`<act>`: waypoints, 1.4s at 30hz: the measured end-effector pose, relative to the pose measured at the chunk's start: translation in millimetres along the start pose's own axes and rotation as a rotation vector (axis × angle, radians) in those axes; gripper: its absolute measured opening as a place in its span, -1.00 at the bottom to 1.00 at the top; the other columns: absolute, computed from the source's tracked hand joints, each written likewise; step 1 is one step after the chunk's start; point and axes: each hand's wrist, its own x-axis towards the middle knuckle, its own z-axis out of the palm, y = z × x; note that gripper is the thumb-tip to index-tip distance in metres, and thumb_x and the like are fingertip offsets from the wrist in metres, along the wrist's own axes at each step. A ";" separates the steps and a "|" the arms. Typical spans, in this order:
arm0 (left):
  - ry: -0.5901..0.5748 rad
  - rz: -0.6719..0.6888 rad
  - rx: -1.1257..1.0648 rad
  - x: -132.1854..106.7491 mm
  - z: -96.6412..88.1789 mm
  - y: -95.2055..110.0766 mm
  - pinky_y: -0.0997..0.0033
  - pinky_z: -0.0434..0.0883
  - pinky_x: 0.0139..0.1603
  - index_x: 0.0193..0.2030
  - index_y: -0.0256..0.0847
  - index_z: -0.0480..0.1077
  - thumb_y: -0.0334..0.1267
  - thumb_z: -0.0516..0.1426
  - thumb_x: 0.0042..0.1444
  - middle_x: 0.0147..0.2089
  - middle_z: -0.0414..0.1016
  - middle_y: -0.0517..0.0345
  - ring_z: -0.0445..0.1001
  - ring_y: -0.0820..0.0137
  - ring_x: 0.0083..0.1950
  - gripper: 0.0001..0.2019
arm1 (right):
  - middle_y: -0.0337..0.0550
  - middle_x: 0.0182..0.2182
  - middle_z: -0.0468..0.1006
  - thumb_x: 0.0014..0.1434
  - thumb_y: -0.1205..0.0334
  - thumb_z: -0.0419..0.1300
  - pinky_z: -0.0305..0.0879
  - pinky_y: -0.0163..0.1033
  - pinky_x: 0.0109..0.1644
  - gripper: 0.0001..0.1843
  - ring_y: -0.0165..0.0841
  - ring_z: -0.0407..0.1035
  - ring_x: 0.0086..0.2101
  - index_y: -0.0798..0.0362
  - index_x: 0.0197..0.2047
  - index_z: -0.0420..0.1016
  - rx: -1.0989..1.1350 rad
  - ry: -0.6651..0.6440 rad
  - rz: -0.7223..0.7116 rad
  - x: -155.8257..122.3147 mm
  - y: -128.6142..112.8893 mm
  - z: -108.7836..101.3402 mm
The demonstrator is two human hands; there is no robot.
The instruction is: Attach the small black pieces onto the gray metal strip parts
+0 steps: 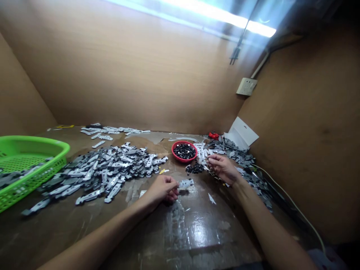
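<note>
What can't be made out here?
In the head view:
Green basket: left side, cut off by the picture's left edge.
Pale piece: end at the left hand, hidden by that hand.
Right hand: whether it holds anything, too small and blurred.
Black pieces in the red bowl: individual shapes, too small.

Back wall (140, 75): brown board, upright along the far edge of the table (146, 247).
Left wall (19, 86): brown too, running from the far left corner.
Right wall (315, 123): brown board along the right edge.
Light tube (222, 14): lit, slanting high across the back.
Plug (234, 56): two-pronged, hanging prongs down.
Socket (246, 86): whitish, above the far right corner.
White card (242, 132): folded, slotted, standing tilted near the far right corner.
Red object (213, 135): small, by the far edge, left of the card; too blurred to identify.
Pale cable (294, 201): curving along the right edge towards the near right corner.
Yellow strip (65, 126): near the far left corner.
</note>
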 end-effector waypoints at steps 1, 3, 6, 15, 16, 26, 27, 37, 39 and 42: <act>-0.001 0.003 0.000 0.0 -0.1 0.0 0.57 0.27 -0.61 -0.50 -0.30 0.29 -0.15 0.16 -0.11 -0.56 0.45 0.11 0.36 0.53 -0.63 -0.77 | -0.15 -0.37 0.51 -0.03 0.19 0.26 0.28 -0.34 -0.35 -0.75 -0.44 0.36 -0.44 0.08 -0.24 0.47 -0.166 0.086 -0.067 2.3 1.7 -1.4; 0.000 0.004 0.002 -0.2 -0.1 0.4 0.58 0.27 -0.61 -0.49 -0.30 0.29 -0.14 0.17 -0.11 -0.55 0.46 0.11 0.37 0.53 -0.62 -0.76 | -0.14 -0.39 0.51 -0.02 0.20 0.23 0.27 -0.27 -0.28 -0.80 -0.38 0.36 -0.40 0.08 -0.29 0.50 -0.543 0.232 -0.208 5.5 5.2 -2.9; 0.001 0.002 0.007 -0.5 0.1 0.7 0.59 0.25 -0.62 -0.49 -0.31 0.29 -0.14 0.17 -0.11 -0.55 0.46 0.11 0.37 0.52 -0.62 -0.76 | -0.14 -0.38 0.50 0.00 0.22 0.17 0.23 -0.24 -0.20 -0.83 -0.33 0.36 -0.34 0.04 -0.32 0.54 -0.967 0.244 -0.347 4.5 9.1 0.6; -0.017 0.029 0.013 3.2 -2.0 -5.2 0.56 0.28 -0.61 -0.46 -0.30 0.31 -0.14 0.16 -0.10 -0.53 0.47 0.08 0.41 0.49 -0.59 -0.77 | -0.15 -0.34 0.51 0.05 0.23 0.16 0.22 -0.26 -0.14 -0.87 -0.33 0.36 -0.26 0.02 -0.33 0.52 -1.194 0.012 -0.356 -1.2 17.7 21.1; -0.019 0.029 0.013 3.5 -2.2 -5.6 0.56 0.28 -0.61 -0.46 -0.30 0.31 -0.14 0.16 -0.10 -0.53 0.47 0.08 0.41 0.49 -0.59 -0.77 | -0.15 -0.33 0.52 0.06 0.24 0.15 0.22 -0.25 -0.14 -0.87 -0.33 0.37 -0.26 0.02 -0.32 0.52 -1.189 0.014 -0.359 -0.9 17.9 20.9; -0.046 0.050 0.005 9.3 -4.7 -13.5 0.57 0.28 -0.63 -0.47 -0.31 0.32 -0.14 0.16 -0.09 -0.51 0.48 0.06 0.41 0.49 -0.59 -0.77 | -0.19 -0.35 0.57 0.05 0.20 0.15 0.26 -0.27 -0.19 -0.83 -0.33 0.43 -0.32 0.01 -0.32 0.55 -0.944 0.062 -0.363 -8.8 0.0 16.7; -0.044 0.048 0.010 9.5 -4.8 -13.7 0.57 0.28 -0.63 -0.48 -0.31 0.32 -0.14 0.15 -0.09 -0.51 0.48 0.05 0.41 0.49 -0.60 -0.77 | -0.19 -0.37 0.57 0.05 0.18 0.16 0.26 -0.27 -0.21 -0.83 -0.33 0.43 -0.34 0.03 -0.34 0.54 -0.925 0.056 -0.352 -10.6 -2.3 19.5; -0.049 0.052 0.036 8.6 -2.6 -13.5 0.57 0.28 -0.65 -0.51 -0.33 0.35 -0.16 0.14 -0.09 -0.52 0.50 0.03 0.42 0.47 -0.60 -0.78 | -0.11 -0.30 0.44 0.02 0.16 0.24 0.23 -0.16 -0.12 -0.89 -0.28 0.31 -0.22 -0.03 -0.37 0.55 -0.794 -0.142 -0.566 -39.2 1.4 81.6; -0.048 0.057 0.036 7.7 -2.7 -12.6 0.57 0.28 -0.65 -0.51 -0.33 0.36 -0.17 0.14 -0.09 -0.52 0.50 0.03 0.43 0.47 -0.60 -0.78 | -0.11 -0.27 0.42 0.01 0.17 0.25 0.22 -0.13 -0.10 -0.91 -0.27 0.29 -0.20 -0.04 -0.36 0.55 -0.809 -0.176 -0.584 -41.0 5.1 86.6; -0.049 0.064 0.031 6.4 -3.1 -11.3 0.57 0.29 -0.64 -0.49 -0.34 0.38 -0.18 0.14 -0.09 -0.52 0.50 0.04 0.43 0.48 -0.59 -0.79 | -0.12 -0.23 0.41 0.01 0.21 0.25 0.21 -0.12 -0.07 -0.92 -0.28 0.27 -0.16 -0.05 -0.36 0.55 -0.816 -0.212 -0.587 -41.4 7.8 87.8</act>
